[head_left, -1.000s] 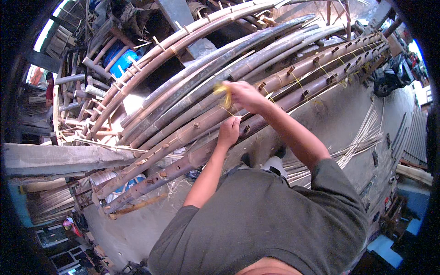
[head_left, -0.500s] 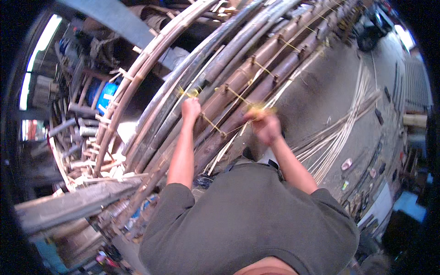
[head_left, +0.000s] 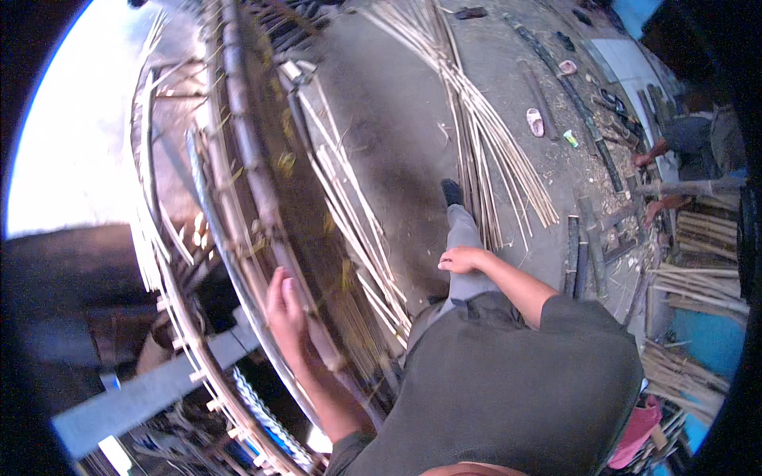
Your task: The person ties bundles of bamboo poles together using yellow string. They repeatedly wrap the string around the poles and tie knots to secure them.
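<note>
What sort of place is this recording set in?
Probably an open-air bamboo workshop: a curved frame of lashed bamboo poles under the left hand, split bamboo strips strewn across the concrete ground, and stacked cut poles.

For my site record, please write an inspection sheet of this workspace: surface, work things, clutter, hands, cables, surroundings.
Surface: grey concrete floor, dusty, with scraps.
Work things: curved frame of bamboo poles tied side by side; loose bamboo strips fanned out on the floor.
Clutter: sandal and short dark poles lying on the floor.
Hands: left hand rests open on the frame; right hand hangs free over the person's leg, fingers loosely curled, holding nothing.
Cables: nothing seen.
Surroundings: another person crouches at the right edge; stacked bamboo beside a blue sheet.
</note>
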The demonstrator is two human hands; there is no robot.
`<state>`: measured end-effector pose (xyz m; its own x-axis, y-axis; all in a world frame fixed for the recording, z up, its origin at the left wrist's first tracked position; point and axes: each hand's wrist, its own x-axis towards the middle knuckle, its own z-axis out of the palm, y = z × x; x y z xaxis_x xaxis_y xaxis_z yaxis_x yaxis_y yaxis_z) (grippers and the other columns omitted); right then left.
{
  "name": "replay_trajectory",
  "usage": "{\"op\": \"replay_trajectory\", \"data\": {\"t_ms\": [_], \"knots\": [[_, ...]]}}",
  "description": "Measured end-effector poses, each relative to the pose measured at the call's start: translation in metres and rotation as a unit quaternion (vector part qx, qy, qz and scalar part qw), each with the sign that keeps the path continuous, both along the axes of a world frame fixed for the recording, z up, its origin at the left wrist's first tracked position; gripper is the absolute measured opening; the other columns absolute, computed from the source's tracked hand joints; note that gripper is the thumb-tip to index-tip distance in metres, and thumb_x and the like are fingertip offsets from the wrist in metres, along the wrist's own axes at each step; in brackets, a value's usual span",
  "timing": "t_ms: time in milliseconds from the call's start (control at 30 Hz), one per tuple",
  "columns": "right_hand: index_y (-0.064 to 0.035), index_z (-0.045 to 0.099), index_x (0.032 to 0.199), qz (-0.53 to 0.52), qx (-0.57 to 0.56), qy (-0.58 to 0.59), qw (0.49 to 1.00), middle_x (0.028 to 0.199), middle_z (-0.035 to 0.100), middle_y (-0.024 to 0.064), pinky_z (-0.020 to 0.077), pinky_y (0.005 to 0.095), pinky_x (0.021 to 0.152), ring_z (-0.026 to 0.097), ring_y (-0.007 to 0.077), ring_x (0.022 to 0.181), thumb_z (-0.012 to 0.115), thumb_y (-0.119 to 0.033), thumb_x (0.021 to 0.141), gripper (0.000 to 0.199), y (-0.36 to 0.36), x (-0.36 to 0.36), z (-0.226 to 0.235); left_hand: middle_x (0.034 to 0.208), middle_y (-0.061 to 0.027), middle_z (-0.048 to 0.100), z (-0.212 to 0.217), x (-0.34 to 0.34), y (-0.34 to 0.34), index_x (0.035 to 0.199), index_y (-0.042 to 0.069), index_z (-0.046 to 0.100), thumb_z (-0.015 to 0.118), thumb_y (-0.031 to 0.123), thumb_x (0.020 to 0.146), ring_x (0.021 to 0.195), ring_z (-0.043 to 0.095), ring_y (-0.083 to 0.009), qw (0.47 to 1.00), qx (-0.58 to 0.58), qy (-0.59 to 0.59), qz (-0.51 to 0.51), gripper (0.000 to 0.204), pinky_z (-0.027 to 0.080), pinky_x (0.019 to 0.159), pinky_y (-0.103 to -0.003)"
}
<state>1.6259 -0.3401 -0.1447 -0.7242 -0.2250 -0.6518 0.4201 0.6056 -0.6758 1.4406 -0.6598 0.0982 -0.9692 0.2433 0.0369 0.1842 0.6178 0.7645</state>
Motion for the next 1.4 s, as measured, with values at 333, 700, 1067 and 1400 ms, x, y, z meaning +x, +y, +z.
{"op": "replay_trajectory", "data": {"t_ms": [333,700,1067,1400], "knots": [[-0.0071,0.07,0.085,-0.424,0.077,0.015,0.902,0.088,0.068,0.0201,0.0506,0.0472,0.077,0.066,0.0356,0.086,0.058,-0.035,0.086,0.031,0.284,-0.157,-0.319,0.137,-0.0304,0.042,-0.337,0.0,0.365,0.14,0.008,0.039,0.06,0.038,0.09,0.126,0.038,-0.0523,0.852,-0.151,-0.278,-0.418,0.062,0.037,0.103,-0.052],[-0.0011,0.066,0.099,-0.45,0.228,-0.018,0.863,0.096,0.066,0.0238,0.0518,0.0499,0.081,0.064,0.0404,0.093,0.047,-0.021,0.09,0.028,0.485,-0.398,-0.61,0.153,-0.0231,0.01,-0.449,-0.035,0.472,0.134,0.04,0.048,0.062,0.058,0.081,0.118,0.031,-0.0536,0.813,-0.384,-0.217,-0.379,0.058,0.032,0.096,-0.065],[0.0046,0.056,0.11,-0.448,0.247,-0.107,0.853,0.093,0.068,0.0247,0.0552,0.0481,0.076,0.068,0.0362,0.089,0.043,-0.012,0.093,0.028,0.496,-0.435,-0.647,0.153,-0.019,0.013,-0.456,-0.059,0.519,0.132,0.039,0.05,0.057,0.061,0.083,0.123,0.03,-0.0497,0.801,-0.454,-0.229,-0.316,0.054,0.029,0.096,-0.065],[-0.0048,0.065,0.109,-0.654,0.056,0.162,0.736,0.092,0.068,0.0184,0.05,0.0408,0.075,0.066,0.0336,0.086,0.044,-0.025,0.1,0.03,0.506,-0.431,-0.411,0.156,-0.014,0.009,-0.415,-0.074,0.515,0.129,0.044,0.05,0.055,0.063,0.084,0.131,0.02,-0.0527,0.704,-0.445,-0.342,-0.435,0.05,0.027,0.095,-0.071]]}}
